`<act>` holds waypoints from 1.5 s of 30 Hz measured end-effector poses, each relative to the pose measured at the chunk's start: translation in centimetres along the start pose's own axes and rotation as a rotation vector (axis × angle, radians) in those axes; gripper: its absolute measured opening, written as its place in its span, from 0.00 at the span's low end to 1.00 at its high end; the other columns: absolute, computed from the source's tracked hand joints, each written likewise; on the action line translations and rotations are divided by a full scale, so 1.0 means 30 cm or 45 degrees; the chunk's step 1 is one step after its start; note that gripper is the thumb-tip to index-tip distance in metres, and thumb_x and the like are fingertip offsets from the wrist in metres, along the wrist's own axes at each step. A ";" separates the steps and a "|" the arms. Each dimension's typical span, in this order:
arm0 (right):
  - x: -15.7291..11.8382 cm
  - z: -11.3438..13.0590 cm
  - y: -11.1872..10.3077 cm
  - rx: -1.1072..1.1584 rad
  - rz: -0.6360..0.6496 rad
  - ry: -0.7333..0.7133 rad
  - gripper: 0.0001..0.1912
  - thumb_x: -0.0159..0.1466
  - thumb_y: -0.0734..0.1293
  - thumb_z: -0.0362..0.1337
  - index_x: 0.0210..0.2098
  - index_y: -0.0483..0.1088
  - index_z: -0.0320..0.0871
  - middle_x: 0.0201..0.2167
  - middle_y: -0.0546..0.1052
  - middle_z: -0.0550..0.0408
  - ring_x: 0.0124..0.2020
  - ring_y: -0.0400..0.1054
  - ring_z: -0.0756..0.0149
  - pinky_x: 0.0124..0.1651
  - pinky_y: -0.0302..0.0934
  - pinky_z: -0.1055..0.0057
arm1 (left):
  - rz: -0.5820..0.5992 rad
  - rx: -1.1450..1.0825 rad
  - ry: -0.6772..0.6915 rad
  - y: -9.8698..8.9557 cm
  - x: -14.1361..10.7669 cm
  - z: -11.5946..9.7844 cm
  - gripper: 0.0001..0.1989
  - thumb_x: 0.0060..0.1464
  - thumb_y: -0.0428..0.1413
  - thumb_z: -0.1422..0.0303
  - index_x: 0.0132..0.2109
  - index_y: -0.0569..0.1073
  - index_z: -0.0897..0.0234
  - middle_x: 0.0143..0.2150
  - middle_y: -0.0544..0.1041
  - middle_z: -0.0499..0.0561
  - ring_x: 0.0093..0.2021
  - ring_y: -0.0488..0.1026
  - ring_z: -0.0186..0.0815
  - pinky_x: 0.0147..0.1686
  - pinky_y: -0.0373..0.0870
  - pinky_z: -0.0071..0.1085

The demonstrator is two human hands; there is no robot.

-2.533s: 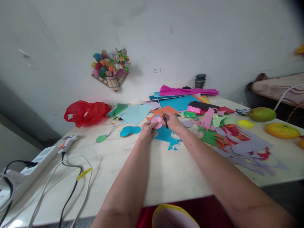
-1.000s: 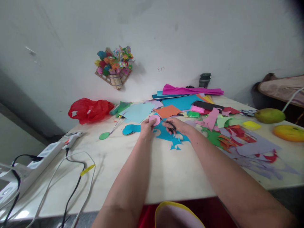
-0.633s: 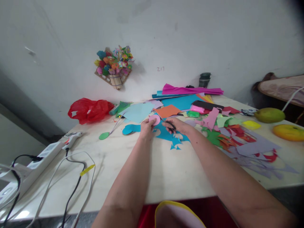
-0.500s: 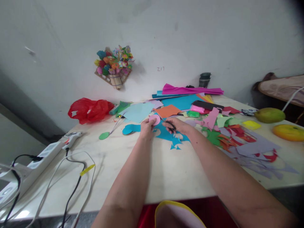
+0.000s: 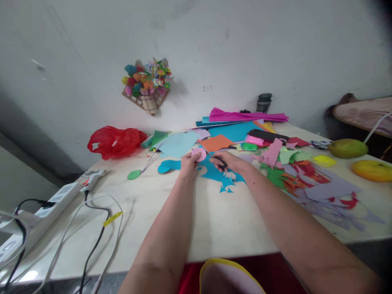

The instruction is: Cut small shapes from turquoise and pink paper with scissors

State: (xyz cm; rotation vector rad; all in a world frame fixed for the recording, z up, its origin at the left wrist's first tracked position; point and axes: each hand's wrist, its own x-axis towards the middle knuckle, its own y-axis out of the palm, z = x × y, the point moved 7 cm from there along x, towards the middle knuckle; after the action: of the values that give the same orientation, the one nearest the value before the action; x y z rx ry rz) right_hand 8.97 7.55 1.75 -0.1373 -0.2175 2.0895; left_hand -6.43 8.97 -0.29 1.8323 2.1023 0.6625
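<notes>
Drew right hand (image 5: 229, 161) and scissors (image 5: 222, 162) outward from left hand (image 5: 190, 163) since the earliest frame.
Pinching pink disc (image 5: 201, 152) beside blue sheet (image 5: 212, 174) in left hand; gripping scissors in right hand, close to disc. Could nick disc or left hand through hasty snip or slack pinch.

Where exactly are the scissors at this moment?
In the head view, the scissors are just right of centre, held in the right hand, beside the pink paper circle that the left hand holds.
</notes>
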 end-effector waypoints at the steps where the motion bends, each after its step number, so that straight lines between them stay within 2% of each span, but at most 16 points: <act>1: 0.001 -0.001 0.000 0.003 -0.002 0.010 0.18 0.56 0.70 0.48 0.24 0.61 0.43 0.15 0.67 0.61 0.14 0.61 0.74 0.13 0.43 0.77 | 0.006 -0.011 -0.001 -0.001 0.001 0.000 0.15 0.29 0.71 0.70 0.27 0.76 0.69 0.26 0.77 0.52 0.28 0.75 0.35 0.32 0.72 0.30; 10: 0.000 -0.005 -0.006 0.006 -0.006 0.042 0.17 0.57 0.70 0.46 0.23 0.62 0.43 0.15 0.68 0.60 0.14 0.61 0.75 0.13 0.42 0.77 | 0.036 -0.007 -0.004 -0.008 0.008 0.003 0.14 0.31 0.70 0.71 0.28 0.76 0.69 0.26 0.78 0.53 0.29 0.75 0.36 0.32 0.71 0.31; 28: -0.001 -0.001 -0.009 -0.012 -0.012 0.043 0.17 0.59 0.67 0.45 0.21 0.62 0.43 0.12 0.66 0.60 0.13 0.58 0.74 0.14 0.41 0.76 | 0.005 -0.012 -0.040 -0.016 0.000 -0.009 0.12 0.33 0.69 0.72 0.28 0.76 0.69 0.27 0.78 0.54 0.28 0.75 0.35 0.33 0.72 0.31; 37: 0.004 -0.007 -0.014 -0.056 -0.029 0.025 0.15 0.57 0.69 0.44 0.22 0.63 0.43 0.14 0.67 0.60 0.13 0.59 0.74 0.14 0.42 0.76 | -0.034 -0.033 -0.042 -0.017 -0.002 -0.012 0.12 0.34 0.68 0.74 0.29 0.75 0.69 0.27 0.78 0.53 0.29 0.75 0.35 0.34 0.72 0.31; 45: 0.002 -0.007 -0.013 -0.076 -0.002 0.008 0.16 0.55 0.71 0.44 0.22 0.62 0.43 0.14 0.67 0.61 0.14 0.58 0.75 0.15 0.43 0.77 | -0.044 -0.057 -0.053 -0.022 -0.003 -0.016 0.12 0.36 0.67 0.75 0.32 0.76 0.70 0.31 0.79 0.56 0.34 0.78 0.39 0.40 0.73 0.34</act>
State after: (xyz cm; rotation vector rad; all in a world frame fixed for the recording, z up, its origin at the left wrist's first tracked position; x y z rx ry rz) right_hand 9.30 7.80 1.62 -0.1793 -0.2767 2.0812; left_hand -7.21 8.74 -0.23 1.7670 2.0713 0.6518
